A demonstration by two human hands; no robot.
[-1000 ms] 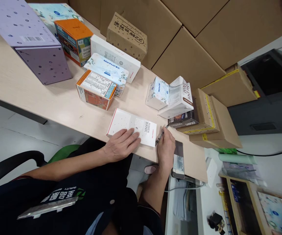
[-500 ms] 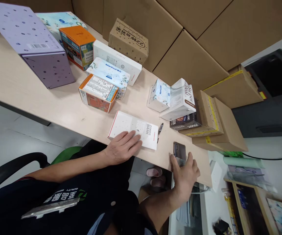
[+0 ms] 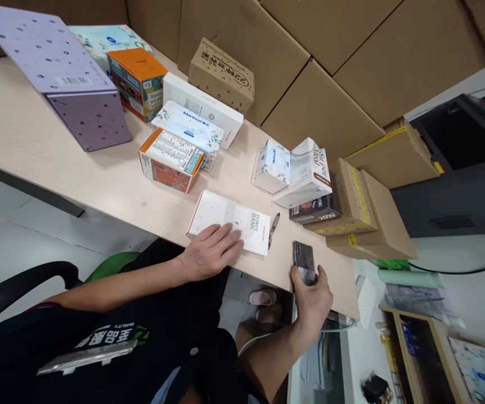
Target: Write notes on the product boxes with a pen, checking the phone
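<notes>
The left hand [image 3: 210,253] lies flat and open, fingers spread on the near edge of a white power bank box [image 3: 229,221] that rests on the pale table [image 3: 57,163]. The right hand [image 3: 313,297] is curled around the lower end of a dark phone [image 3: 303,262], thumb on one side and fingers on the other, the phone at the table's near edge. Between the two hands, just beside the white box's right end, lies a small dark pen [image 3: 273,229], touched by neither hand. Beyond the right hand stands a stack of brown boxes [image 3: 362,210], with a white carton [image 3: 307,171] leaning against them. Beyond the left hand sits an orange box [image 3: 170,159], and farther off to its left a large lilac box [image 3: 63,78].
</notes>
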